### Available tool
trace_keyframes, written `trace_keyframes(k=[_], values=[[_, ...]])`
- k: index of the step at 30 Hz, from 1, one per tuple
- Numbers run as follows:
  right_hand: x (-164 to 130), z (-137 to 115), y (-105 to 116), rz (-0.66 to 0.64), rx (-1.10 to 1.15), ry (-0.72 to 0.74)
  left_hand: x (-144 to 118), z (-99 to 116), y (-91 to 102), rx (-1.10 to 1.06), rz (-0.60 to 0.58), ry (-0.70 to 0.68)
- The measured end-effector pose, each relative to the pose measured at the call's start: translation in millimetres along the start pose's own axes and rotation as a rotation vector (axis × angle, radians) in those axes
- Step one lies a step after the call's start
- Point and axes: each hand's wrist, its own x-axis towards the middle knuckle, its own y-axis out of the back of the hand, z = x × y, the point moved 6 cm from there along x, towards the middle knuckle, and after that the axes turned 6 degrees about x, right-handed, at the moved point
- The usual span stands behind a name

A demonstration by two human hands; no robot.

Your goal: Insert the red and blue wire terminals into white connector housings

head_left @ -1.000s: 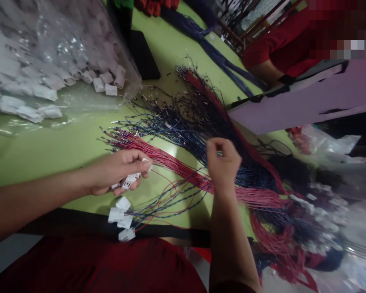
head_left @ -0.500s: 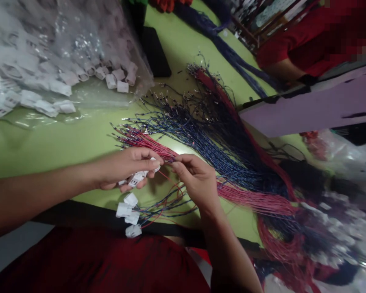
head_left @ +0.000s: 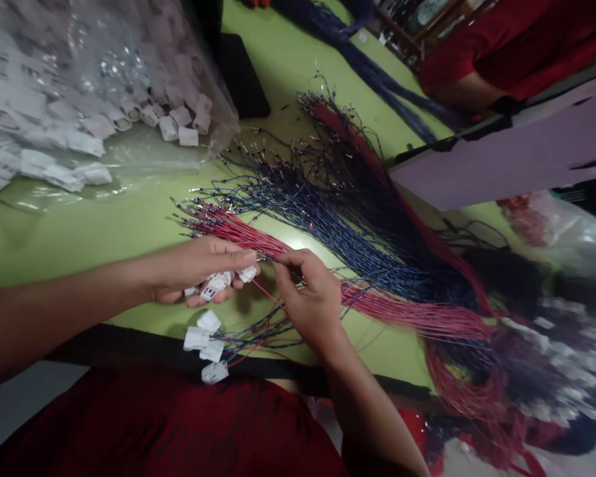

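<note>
Several white plastic connector housings (head_left: 215,286) sit in my left hand (head_left: 206,268), its fingers curled around them. One housing (head_left: 247,273) is pinched at the fingertips, and a red wire runs down from it. Close by on the right, my right hand (head_left: 310,291) is closed with thumb and forefinger on a thin wire (head_left: 268,258) whose metal end points at that housing. Behind both hands lie a bundle of red wires (head_left: 228,225) and a bundle of blue wires (head_left: 347,242). Below my left hand, several wired white housings (head_left: 211,348) rest near the table edge.
A clear plastic bag (head_left: 144,146) of white housings covers the back left of the green table (head_left: 144,225). A purple panel (head_left: 506,159) stands at right. Beyond it is a person in a red sleeve (head_left: 471,59). More housings (head_left: 566,371) lie at the right.
The right hand now holds a wire whose metal end reaches toward the housing in the left hand. The pinched housing shows more fully, and the whole view has shifted slightly.
</note>
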Motion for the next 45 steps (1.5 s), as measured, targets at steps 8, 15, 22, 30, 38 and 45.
trace_keyframes(k=[8, 15, 22, 30, 38, 45], values=[[-6, -3, -3, -0.002, 0.037, 0.005, 2, 0, -1.0, 0.081, 0.036, -0.055], [-3, -7, -3, -0.062, 0.200, -0.090, 2, -4, 1.4, 0.222, 0.132, -0.103], [-3, -4, 0, -0.052, 0.178, -0.142, 3, -2, 1.1, 0.200, 0.115, -0.097], [-10, -6, 6, 0.024, 0.055, -0.073, -3, 2, 1.9, -0.014, 0.107, -0.087], [-10, -15, 6, 0.067, -0.041, 0.077, -6, 4, 1.1, -0.051, 0.164, -0.034], [-10, -18, -7, 0.004, -0.131, 0.130, -6, 1, 1.0, 0.009, 0.132, -0.030]])
